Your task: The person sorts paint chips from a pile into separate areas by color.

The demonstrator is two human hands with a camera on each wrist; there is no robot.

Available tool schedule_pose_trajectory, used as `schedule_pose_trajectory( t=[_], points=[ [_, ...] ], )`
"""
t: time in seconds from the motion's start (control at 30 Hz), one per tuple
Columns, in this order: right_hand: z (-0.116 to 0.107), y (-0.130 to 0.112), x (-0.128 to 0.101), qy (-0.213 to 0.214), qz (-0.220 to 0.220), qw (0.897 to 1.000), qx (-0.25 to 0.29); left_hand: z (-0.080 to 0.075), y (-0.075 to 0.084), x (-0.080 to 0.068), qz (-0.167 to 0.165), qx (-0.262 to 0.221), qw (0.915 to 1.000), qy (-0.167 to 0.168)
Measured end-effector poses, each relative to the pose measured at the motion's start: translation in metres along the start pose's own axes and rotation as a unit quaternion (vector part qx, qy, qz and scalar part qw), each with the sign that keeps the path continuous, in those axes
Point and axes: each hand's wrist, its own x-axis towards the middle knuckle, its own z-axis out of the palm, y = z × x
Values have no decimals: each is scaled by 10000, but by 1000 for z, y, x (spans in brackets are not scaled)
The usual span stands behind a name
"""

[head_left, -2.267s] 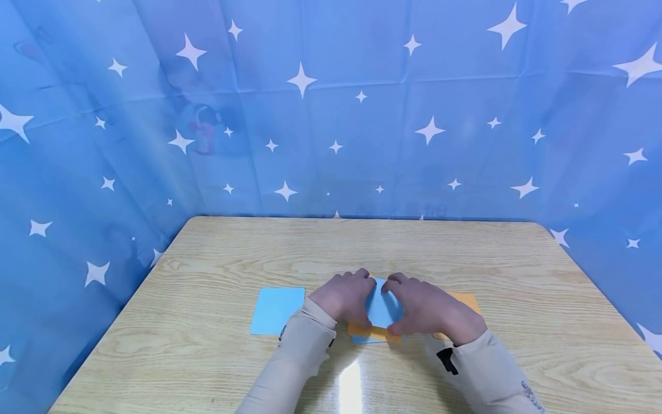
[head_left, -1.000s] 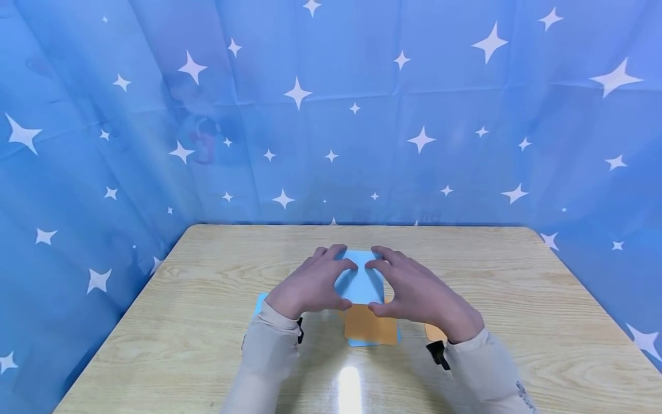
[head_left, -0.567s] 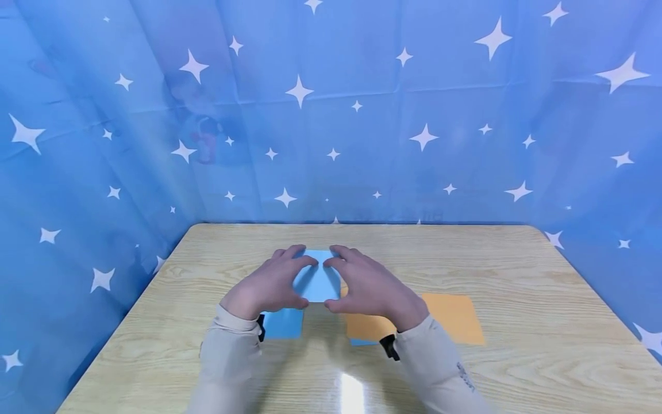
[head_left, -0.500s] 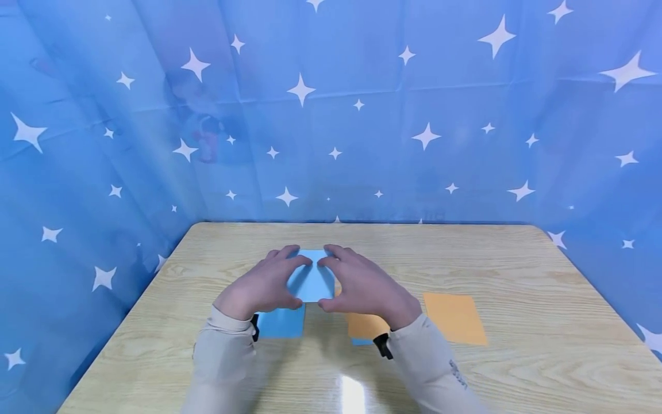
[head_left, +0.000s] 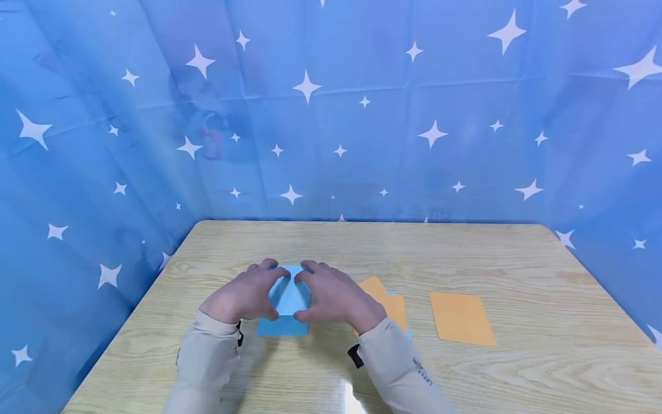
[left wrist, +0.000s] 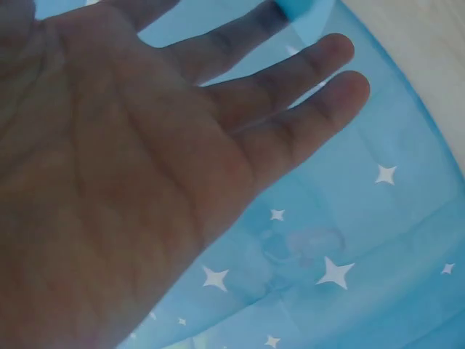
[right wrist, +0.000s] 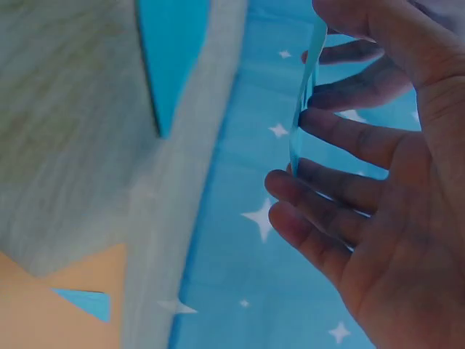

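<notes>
My left hand [head_left: 245, 294] and right hand [head_left: 336, 293] hold a light blue paper square [head_left: 292, 293] between them by its sides, thumbs at the near edge. In the right wrist view the held square [right wrist: 301, 102] appears edge-on, thin and slightly bowed, pinched by thumb and fingertips. Below it on the table lies another blue paper square [head_left: 281, 326], partly covered from the head view by the held one. The left wrist view shows my left palm [left wrist: 131, 160] with fingers spread; its thumb tip is out of that picture.
Right of my hands lies an overlapping pile of orange squares [head_left: 395, 307] with blue edges peeking out beneath. A separate orange square [head_left: 462, 318] rests farther right. The wooden table [head_left: 543, 276] meets a blue star-patterned curtain [head_left: 341, 126] at its back and sides.
Both hands have lifted the blue paper square off the pile with orange squares and carried it left. Over the last half second it has come lower and nearer, above the left blue square.
</notes>
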Motion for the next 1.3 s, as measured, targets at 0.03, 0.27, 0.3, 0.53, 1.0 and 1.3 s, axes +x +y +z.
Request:
schedule_pose_trajectory(
  t=[0.03, 0.27, 0.3, 0.53, 1.0, 1.3],
  points=[
    [3, 1, 1, -22, 12, 10000, -10, 2, -1, 1, -35, -10, 10000, -38],
    [21, 2, 3, -302, 82, 9990, -309, 16, -10, 9, -165, 223, 9990, -344],
    [22, 1, 4, -322, 100, 9987, -380, 18, -10, 10, -154, 281, 9989, -355],
    [33, 0, 2, -589, 330, 9957, -639, 32, -8, 17, -246, 387, 9977, -496],
    [37, -8, 0, -688, 317, 9934, -861, 45, -2, 19, -313, 678, 9964, -400],
    [6, 2, -14, -433, 544, 9970, -349, 38, 5, 19, -386, 811, 9959, 85]
  ],
)
